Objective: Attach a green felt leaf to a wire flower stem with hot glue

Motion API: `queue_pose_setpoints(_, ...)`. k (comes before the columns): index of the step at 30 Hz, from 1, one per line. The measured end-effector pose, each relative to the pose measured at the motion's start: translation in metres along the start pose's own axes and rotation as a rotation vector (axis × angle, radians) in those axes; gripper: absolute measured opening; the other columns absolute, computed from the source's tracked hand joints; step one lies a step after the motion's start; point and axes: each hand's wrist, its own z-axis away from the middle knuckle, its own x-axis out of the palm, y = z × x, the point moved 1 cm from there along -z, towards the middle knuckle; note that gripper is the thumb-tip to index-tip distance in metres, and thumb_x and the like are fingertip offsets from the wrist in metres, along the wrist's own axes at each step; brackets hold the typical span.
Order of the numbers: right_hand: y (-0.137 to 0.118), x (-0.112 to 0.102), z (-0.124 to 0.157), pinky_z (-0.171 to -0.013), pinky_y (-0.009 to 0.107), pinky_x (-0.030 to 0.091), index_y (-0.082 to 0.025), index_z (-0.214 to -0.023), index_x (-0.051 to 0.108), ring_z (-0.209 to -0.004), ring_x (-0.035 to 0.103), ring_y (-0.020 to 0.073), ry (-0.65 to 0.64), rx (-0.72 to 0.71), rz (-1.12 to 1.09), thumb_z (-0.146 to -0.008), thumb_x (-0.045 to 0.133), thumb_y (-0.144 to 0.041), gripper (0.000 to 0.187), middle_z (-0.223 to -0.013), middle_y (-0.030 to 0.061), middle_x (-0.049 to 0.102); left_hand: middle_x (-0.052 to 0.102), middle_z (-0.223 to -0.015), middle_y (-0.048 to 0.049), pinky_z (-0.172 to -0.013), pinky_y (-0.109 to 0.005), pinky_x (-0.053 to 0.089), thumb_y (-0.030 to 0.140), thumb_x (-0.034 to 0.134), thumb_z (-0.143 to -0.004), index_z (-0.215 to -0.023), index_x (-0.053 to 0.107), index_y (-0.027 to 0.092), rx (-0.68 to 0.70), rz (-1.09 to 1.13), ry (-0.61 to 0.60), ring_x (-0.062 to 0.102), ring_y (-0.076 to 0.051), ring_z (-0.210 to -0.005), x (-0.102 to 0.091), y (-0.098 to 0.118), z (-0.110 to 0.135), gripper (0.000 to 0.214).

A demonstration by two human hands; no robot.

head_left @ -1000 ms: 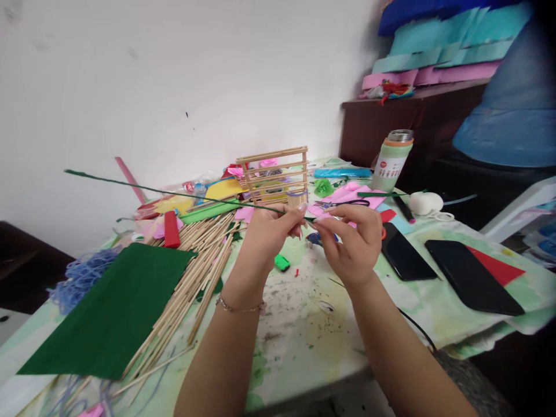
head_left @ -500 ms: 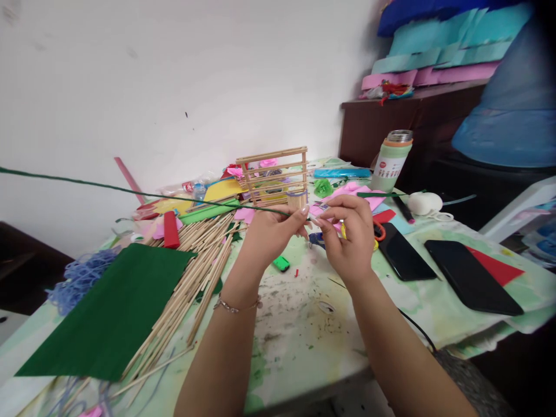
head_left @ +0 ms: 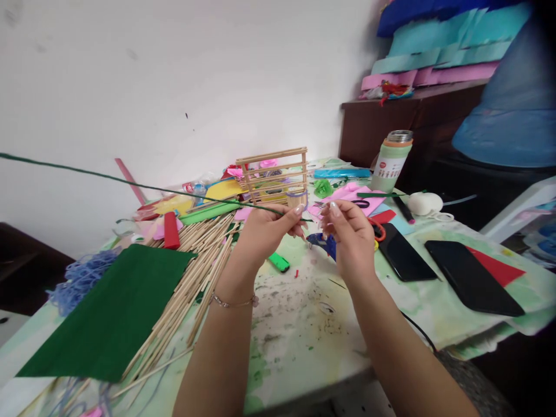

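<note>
A long, thin green stick (head_left: 143,184), like a wrapped flower stem, slants from the far left to my left hand (head_left: 260,240). That hand is closed, pinching it near its right end, and the tip pokes out past the thumb. To its right, apart from the tip, is my right hand (head_left: 354,246), its thumb pressed to the curled fingers; whether anything small sits between them is hidden. Below and between the hands lies a blue glue gun (head_left: 320,243), partly covered by the right hand. A bright green utility knife (head_left: 278,262) rests on the table by my left wrist.
Bamboo sticks (head_left: 195,278), dark green paper (head_left: 108,313) and blue yarn (head_left: 87,275) lie left. Behind stands a stick frame (head_left: 273,174) with a small stick cup (head_left: 296,199). Orange scissors (head_left: 379,230), two phones (head_left: 471,277) and a bottle (head_left: 393,162) are right.
My right hand has drawn slightly away from the stem's tip and turned, its thumb now higher. The stem's far left end has risen a little. Left hand keeps its pinch.
</note>
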Motion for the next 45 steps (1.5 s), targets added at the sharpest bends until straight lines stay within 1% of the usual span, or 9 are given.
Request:
queue_pose_setpoints(5, -0.005, -0.004, 0.001, -0.060, 0.029, 0.051, -0.025, -0.100, 0.068, -0.074, 0.060, 0.0138, -0.251, -0.440, 0.416, -0.083, 0.066, -0.025, 0.018, -0.101, 0.0049, 0.065, 0.064, -0.055, -0.0033, -0.057, -0.023, 0.047, 0.037, 0.071, -0.076, -0.058, 0.067, 0.015, -0.047, 0.094, 0.031, 0.056, -0.011, -0.055, 0.002, -0.001, -0.001, 0.028)
queue_pose_setpoints(14, -0.006, -0.007, 0.002, -0.069, 0.035, 0.053, -0.025, -0.106, 0.068, -0.088, 0.064, 0.0207, -0.232, -0.768, 0.544, -0.079, 0.070, -0.017, 0.028, -0.098, 0.0077, 0.068, 0.062, -0.052, -0.0030, -0.053, -0.023, 0.045, 0.038, 0.072, -0.074, -0.057, 0.068, 0.014, -0.100, 0.138, 0.024, 0.054, -0.010, -0.051, 0.003, -0.006, -0.003, 0.030)
queue_pose_setpoints(19, -0.005, -0.008, 0.000, -0.058, 0.028, 0.048, -0.027, -0.101, 0.070, -0.073, 0.058, 0.0134, -0.081, -0.415, 0.197, -0.087, 0.063, -0.025, 0.016, -0.091, 0.0037, 0.064, 0.063, -0.053, -0.0014, -0.058, -0.022, 0.046, 0.045, 0.069, -0.078, -0.058, 0.067, 0.016, 0.058, 0.109, 0.057, 0.055, -0.010, -0.053, 0.004, -0.001, -0.001, 0.036)
queue_pose_setpoints(23, -0.004, -0.007, -0.001, -0.054, 0.026, 0.046, -0.029, -0.103, 0.072, -0.076, 0.058, 0.0138, -0.189, -0.113, -0.084, -0.090, 0.057, -0.040, 0.022, -0.094, 0.0042, 0.064, 0.064, -0.055, -0.0004, -0.061, -0.022, 0.047, 0.045, 0.068, -0.080, -0.061, 0.066, 0.016, 0.177, 0.115, 0.029, 0.057, -0.009, -0.055, 0.008, -0.002, 0.000, 0.034)
queue_pose_setpoints(30, -0.007, 0.002, 0.006, -0.077, 0.033, 0.052, -0.029, -0.086, 0.077, -0.090, 0.062, 0.0165, -0.164, -0.193, 0.040, -0.080, 0.069, -0.023, 0.011, -0.092, 0.0024, 0.066, 0.065, -0.058, -0.0024, -0.060, -0.023, 0.047, 0.051, 0.067, -0.078, -0.064, 0.064, 0.015, 0.158, 0.203, 0.082, 0.059, -0.012, -0.057, 0.019, -0.015, 0.005, 0.039)
queue_pose_setpoints(35, -0.010, -0.001, 0.008, -0.074, 0.031, 0.049, -0.024, -0.076, 0.073, -0.081, 0.061, 0.0149, -0.173, -0.151, 0.044, -0.081, 0.068, -0.020, 0.008, -0.082, 0.0014, 0.065, 0.069, -0.071, -0.0061, -0.062, -0.025, 0.046, 0.056, 0.054, -0.086, -0.077, 0.069, 0.015, -0.112, -0.037, 0.015, 0.061, -0.016, -0.067, 0.008, -0.009, 0.057, 0.045)
queue_pose_setpoints(38, -0.017, -0.009, 0.014, -0.066, 0.029, 0.045, -0.021, -0.075, 0.070, -0.075, 0.059, 0.0144, -0.304, -0.046, 0.110, -0.081, 0.067, -0.022, 0.007, -0.078, 0.0017, 0.064, 0.071, -0.075, -0.0060, -0.068, -0.025, 0.046, 0.047, 0.054, -0.089, -0.072, 0.070, 0.016, -0.229, -0.158, -0.283, 0.063, -0.017, -0.072, -0.003, 0.010, 0.113, 0.038)
queue_pose_setpoints(42, -0.022, -0.020, 0.028, -0.063, 0.028, 0.042, -0.018, -0.070, 0.064, -0.069, 0.055, 0.0137, -0.668, 0.143, 0.364, -0.085, 0.061, -0.027, 0.017, -0.074, 0.0020, 0.061, 0.070, -0.073, -0.0055, -0.070, -0.027, 0.047, 0.041, 0.056, -0.089, -0.084, 0.072, 0.020, -0.054, -0.051, -0.243, 0.063, -0.018, -0.070, -0.016, 0.036, 0.160, 0.027)
queue_pose_setpoints(45, -0.025, -0.023, 0.038, -0.066, 0.028, 0.042, -0.018, -0.073, 0.062, -0.070, 0.054, 0.0138, -0.841, 0.170, 0.510, -0.088, 0.055, -0.026, 0.018, -0.075, 0.0022, 0.060, 0.072, -0.092, -0.0055, -0.074, -0.027, 0.048, 0.040, 0.058, -0.087, -0.094, 0.071, 0.023, -0.145, -0.299, -0.072, 0.065, -0.020, -0.084, -0.018, 0.023, 0.153, 0.022)
